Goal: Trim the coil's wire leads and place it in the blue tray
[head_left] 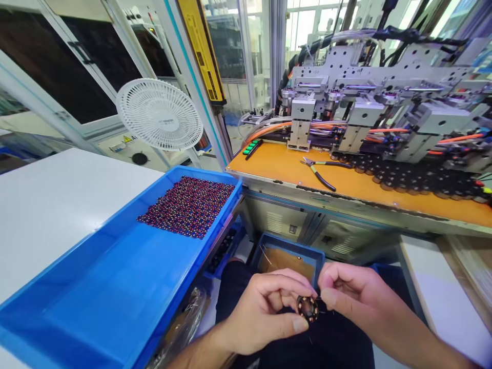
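A silver multi-station machine (369, 110) with orange hoses stands beyond the fingers, toward the right, on an orange-topped workbench (269, 166). Left of the fingers lies a long blue plastic tray (115, 287), its far end packed with a mat of small dark parts (188, 207) flecked red and yellow. A white fan guard (161, 114) is past that tray. Just beyond the fingertips sits a blue bin (321, 256). The right hand (357, 294) has curled fingers beside the ring; whether they pinch a strand, I cannot tell. The left hand (265, 307) grasps a small copper-wound ring (314, 309) between thumb and fingers. Well beyond both hands' fingers, open-handled side cutters (320, 174) rest on the workbench.
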The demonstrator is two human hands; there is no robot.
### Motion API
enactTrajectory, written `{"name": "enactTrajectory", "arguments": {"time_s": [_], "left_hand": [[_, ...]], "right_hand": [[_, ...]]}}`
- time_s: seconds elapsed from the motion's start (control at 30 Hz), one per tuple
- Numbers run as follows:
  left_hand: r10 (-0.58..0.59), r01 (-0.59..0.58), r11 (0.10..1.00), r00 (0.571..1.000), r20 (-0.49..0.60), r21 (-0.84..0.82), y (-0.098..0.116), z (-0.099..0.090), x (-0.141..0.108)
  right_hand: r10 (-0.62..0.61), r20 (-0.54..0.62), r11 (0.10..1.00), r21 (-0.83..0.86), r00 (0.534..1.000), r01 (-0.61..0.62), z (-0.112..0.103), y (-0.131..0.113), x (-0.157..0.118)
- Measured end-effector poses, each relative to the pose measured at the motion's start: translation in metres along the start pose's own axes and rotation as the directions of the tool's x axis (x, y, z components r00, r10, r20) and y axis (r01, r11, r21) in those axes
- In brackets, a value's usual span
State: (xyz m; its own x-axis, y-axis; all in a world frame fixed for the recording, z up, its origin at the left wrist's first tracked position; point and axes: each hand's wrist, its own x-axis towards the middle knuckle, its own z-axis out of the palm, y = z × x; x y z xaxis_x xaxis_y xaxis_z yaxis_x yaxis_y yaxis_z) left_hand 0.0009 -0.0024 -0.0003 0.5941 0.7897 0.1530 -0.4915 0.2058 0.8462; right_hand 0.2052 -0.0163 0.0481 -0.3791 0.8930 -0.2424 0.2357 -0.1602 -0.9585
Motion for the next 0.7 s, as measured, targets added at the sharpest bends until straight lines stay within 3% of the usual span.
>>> {"name": "enactTrajectory", "arguments": {"time_s": [0.17,0.43,0.7], "left_hand": [[-0.028,0.028,1.000,1.000,0.004,-0.002,0.003,0.002,-0.002],[-0.038,0.042,0.988,0.999,0.027,-0.146,-0.001,0.002,-0.004],[-0.013,0.013,0.990,1.000,0.002,-0.140,-0.001,-0.002,0.001]], "right_hand": [[0.022,0.070,0.999,-0.045,0.997,-0.019,0.001,-0.012,-0.001],[-0.077,0.063,0.992,-0.099,0.995,0.083,0.005,-0.007,-0.006],[-0.119,0.016,0.988,-0.099,0.993,0.120,0.010,-0.010,-0.012]]}}
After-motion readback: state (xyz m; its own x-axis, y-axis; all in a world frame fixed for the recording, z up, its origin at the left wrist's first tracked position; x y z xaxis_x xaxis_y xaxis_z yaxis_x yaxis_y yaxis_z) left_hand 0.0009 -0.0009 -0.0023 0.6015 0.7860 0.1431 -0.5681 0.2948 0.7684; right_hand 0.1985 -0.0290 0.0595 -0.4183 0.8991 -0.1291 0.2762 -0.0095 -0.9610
